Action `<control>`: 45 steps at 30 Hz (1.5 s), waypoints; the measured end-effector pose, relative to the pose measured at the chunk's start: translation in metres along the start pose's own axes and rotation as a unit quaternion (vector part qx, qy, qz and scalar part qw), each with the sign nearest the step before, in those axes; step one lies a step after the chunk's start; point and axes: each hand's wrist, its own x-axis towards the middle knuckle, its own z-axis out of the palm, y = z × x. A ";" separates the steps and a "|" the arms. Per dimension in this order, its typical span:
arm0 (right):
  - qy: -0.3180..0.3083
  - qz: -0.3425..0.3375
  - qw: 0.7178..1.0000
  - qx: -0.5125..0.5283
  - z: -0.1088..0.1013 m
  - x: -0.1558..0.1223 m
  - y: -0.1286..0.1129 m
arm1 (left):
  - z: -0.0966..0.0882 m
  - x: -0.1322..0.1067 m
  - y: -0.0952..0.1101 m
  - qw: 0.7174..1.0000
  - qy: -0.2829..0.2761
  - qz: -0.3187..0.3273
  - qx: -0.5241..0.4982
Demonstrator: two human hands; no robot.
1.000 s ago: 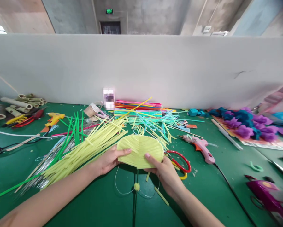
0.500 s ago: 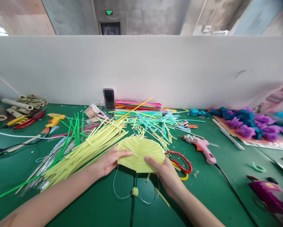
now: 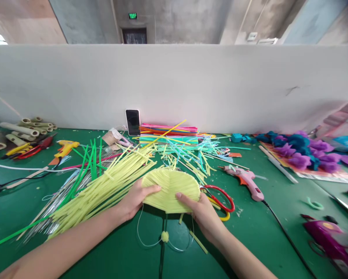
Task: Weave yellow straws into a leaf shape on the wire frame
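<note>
I hold a pale yellow fan-shaped piece made of straws just above the green table. My left hand grips its left edge, thumb on top. Its lower right edge sits in my right hand, with the thumb pressed on the surface. A thin wire loop with a small yellow ball hangs under the piece. A bundle of long yellow straws lies just left of my left hand.
Red-handled scissors lie right beside my right hand. A pink glue gun with its cord is further right. Stacked coloured straws, a phone, a yellow glue gun, bamboo tubes and purple-blue flowers surround the area.
Both hands and the yellow piece have shifted very slightly; the grip is the same. The hanging ball sits a little lower in view.
</note>
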 end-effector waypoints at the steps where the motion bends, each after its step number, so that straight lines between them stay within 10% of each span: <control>1: 0.000 0.002 1.000 -0.001 0.000 0.000 -0.001 | -0.002 0.001 0.001 1.000 -0.020 -0.010 -0.016; 45: -0.024 0.101 0.985 0.140 -0.005 0.002 -0.005 | -0.025 0.007 0.000 0.974 -0.130 -0.112 -0.146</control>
